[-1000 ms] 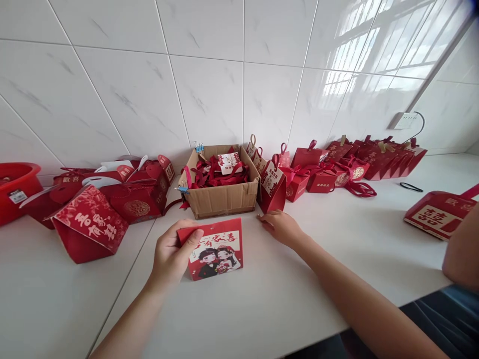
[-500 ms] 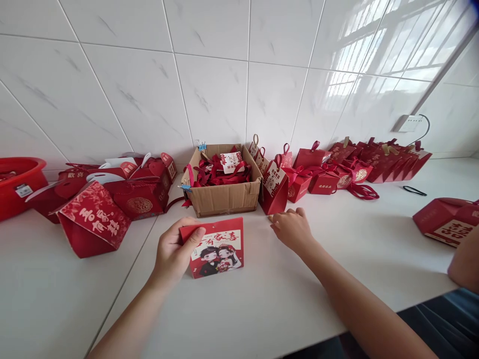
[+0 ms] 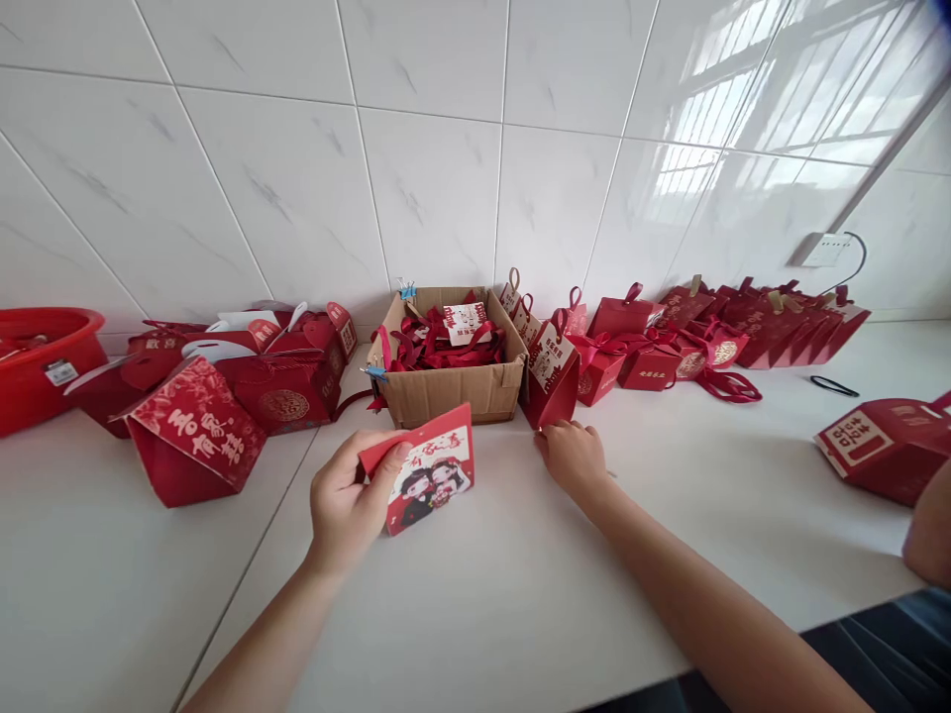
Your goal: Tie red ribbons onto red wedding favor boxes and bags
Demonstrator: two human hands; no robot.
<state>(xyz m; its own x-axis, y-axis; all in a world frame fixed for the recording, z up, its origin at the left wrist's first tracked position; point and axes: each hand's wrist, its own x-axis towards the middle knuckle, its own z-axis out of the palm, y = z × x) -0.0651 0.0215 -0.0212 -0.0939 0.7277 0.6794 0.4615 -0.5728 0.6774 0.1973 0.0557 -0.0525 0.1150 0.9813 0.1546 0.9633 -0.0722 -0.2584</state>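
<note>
Compared with half a second ago, the red printed card (image 3: 435, 477) is tipped, its right side raised and its face turned askew, where it stood nearly level before; the right hand (image 3: 576, 461) has settled lower against the surface (image 3: 446, 614), and the lettered red box (image 3: 888, 458) at 3 o'clock from the card has turned so its pale panel faces left. The left hand (image 3: 353, 495), at the card's 9 o'clock edge, grips it with the thumb across the front and the fingers behind. The right hand, at 3 o'clock from the card, has its fingers curled beside the base of a triangular red box (image 3: 556, 394); whether they pinch anything I cannot tell. At 12 o'clock stands a cardboard box (image 3: 453, 396) with blue clips (image 3: 408, 290), filled with dark red ribbons (image 3: 427, 347). A row of red gift boxes (image 3: 773, 332) runs off between 2 and 3 o'clock, near a black loop (image 3: 833, 386). At 9 o'clock sit a flower-printed box (image 3: 197, 436) and, farther out, a red basin (image 3: 30, 396). Part of another person (image 3: 932, 525) shows past 3 o'clock. Behind is a white tiled wall (image 3: 297, 178) bearing a socket (image 3: 821, 250) at 2 o'clock.
</note>
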